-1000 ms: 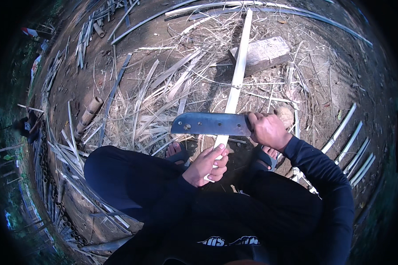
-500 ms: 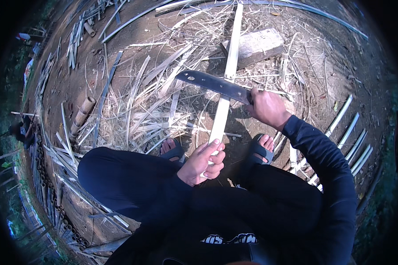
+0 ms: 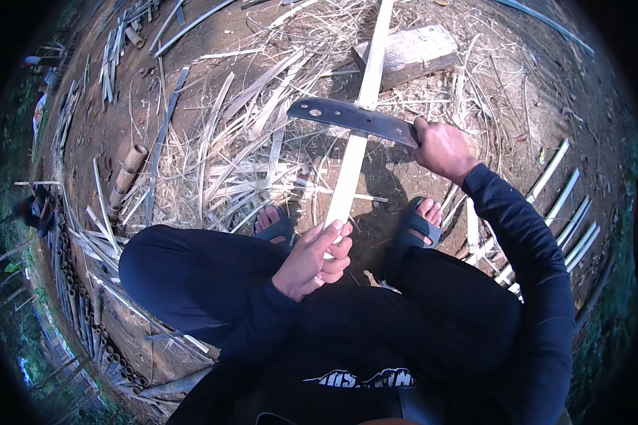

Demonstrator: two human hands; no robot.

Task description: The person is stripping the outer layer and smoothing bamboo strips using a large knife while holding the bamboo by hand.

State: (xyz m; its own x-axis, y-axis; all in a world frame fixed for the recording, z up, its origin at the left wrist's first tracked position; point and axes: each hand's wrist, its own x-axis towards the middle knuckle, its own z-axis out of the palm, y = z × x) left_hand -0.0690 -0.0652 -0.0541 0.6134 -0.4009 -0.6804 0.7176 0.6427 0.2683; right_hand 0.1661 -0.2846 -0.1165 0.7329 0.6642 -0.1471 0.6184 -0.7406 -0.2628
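Observation:
A long pale bamboo strip (image 3: pixel 346 179) runs from my lap up and away past a wooden block. Its near end is wrapped in the fingers of my left hand (image 3: pixel 315 261). My right hand (image 3: pixel 444 149) is closed round the handle of a machete (image 3: pixel 354 122), whose handle is mostly hidden in the fist. The broad dark blade has a few holes near its tip and lies crosswise on the strip, pointing left. Beyond the blade, the strip passes over or against the block (image 3: pixel 420 53); the exact contact is hard to tell.
Shavings and thin split strips (image 3: pixel 252 163) litter the ground ahead. A bamboo tube (image 3: pixel 127 177) lies to the left. Several split lengths (image 3: pixel 561 205) lie at the right. My sandalled feet (image 3: pixel 420 221) stand either side of the strip. Cut bamboo tubes (image 3: pixel 110 361) are stacked at the lower left.
The machete and my right hand have shifted slightly right, the blade now lying flatter across the strip. My left hand, still gripping the strip, has moved a little left. The view has tilted slightly.

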